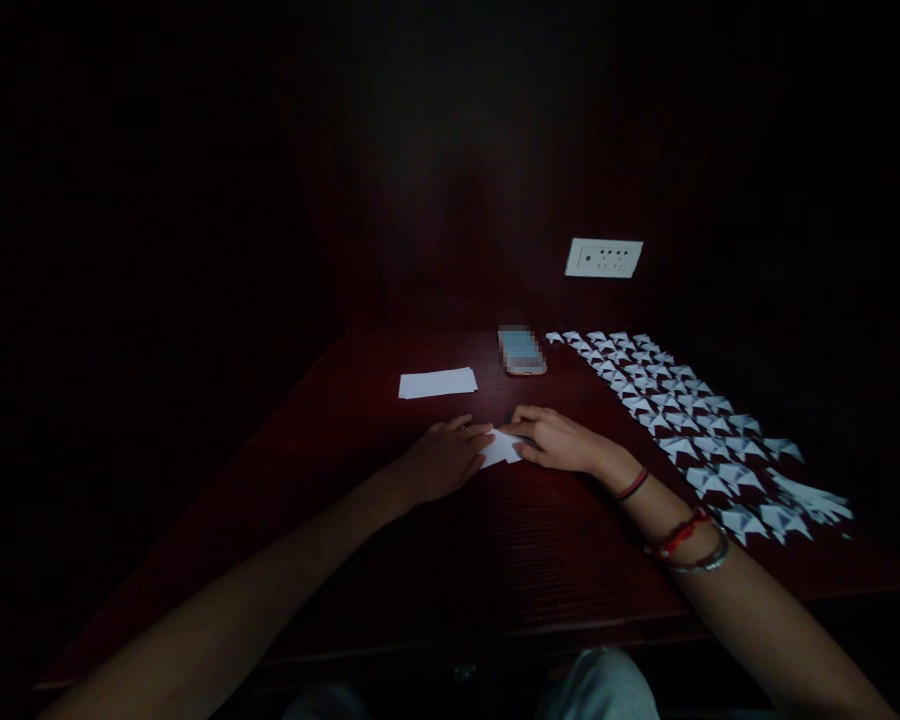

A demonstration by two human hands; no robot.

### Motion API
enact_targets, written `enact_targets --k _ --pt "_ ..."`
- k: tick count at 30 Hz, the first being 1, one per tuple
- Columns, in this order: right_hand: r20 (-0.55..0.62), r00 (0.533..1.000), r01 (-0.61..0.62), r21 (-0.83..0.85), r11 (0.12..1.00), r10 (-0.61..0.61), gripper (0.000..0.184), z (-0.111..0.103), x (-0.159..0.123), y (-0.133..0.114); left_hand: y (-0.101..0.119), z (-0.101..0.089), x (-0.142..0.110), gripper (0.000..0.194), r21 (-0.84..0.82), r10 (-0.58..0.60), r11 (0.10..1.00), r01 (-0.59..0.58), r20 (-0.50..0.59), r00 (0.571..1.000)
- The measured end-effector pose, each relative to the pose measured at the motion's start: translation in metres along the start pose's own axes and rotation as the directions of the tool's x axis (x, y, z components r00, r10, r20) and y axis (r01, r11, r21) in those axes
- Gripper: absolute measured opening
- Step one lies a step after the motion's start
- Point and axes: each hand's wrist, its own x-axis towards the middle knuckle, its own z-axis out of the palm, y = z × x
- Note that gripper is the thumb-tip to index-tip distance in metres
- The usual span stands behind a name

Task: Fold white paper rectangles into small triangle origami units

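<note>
A small white piece of paper (501, 449), partly folded, lies on the dark red table between my hands. My left hand (450, 455) grips its left side, fingertips on top and thumb at the near edge. On the other side, my right hand (555, 438) holds the paper between its thumb and fingers. Fingers cover both ends of the paper, so its full shape is hidden. Just beyond my left hand lies a stack of white paper strips (438, 383).
Rows of folded white paper pieces (675, 385) cover the right side of the table (330, 430), with a bunch of narrow white pieces (811, 497) near them. A phone (522, 350) lies toward the back. A socket panel (604, 258) is on the wall.
</note>
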Motion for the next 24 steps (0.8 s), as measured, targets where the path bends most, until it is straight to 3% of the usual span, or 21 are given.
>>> enact_targets --k 9,16,20,24 --pt "0.012 1.0 -0.017 -0.152 0.988 0.019 0.029 0.0 0.003 -0.001 -0.001 0.0 0.003 0.031 0.019 0.001 1.0 -0.001 -0.017 1.0" --pt "0.057 0.993 -0.087 -0.208 0.974 0.1 0.017 -0.015 -0.015 -0.001 0.005 -0.008 0.001 0.031 0.015 -0.018 1.0 0.018 -0.001 1.0" --pt "0.081 0.985 -0.128 -0.221 0.967 0.149 0.019 -0.024 -0.023 0.001 0.007 -0.009 0.002 0.029 0.001 -0.015 1.0 0.015 -0.029 0.999" --pt "-0.047 0.984 -0.175 -0.106 0.979 0.171 0.023 -0.022 -0.019 0.002 0.003 -0.002 0.005 0.025 -0.038 -0.006 0.999 0.002 -0.095 0.995"
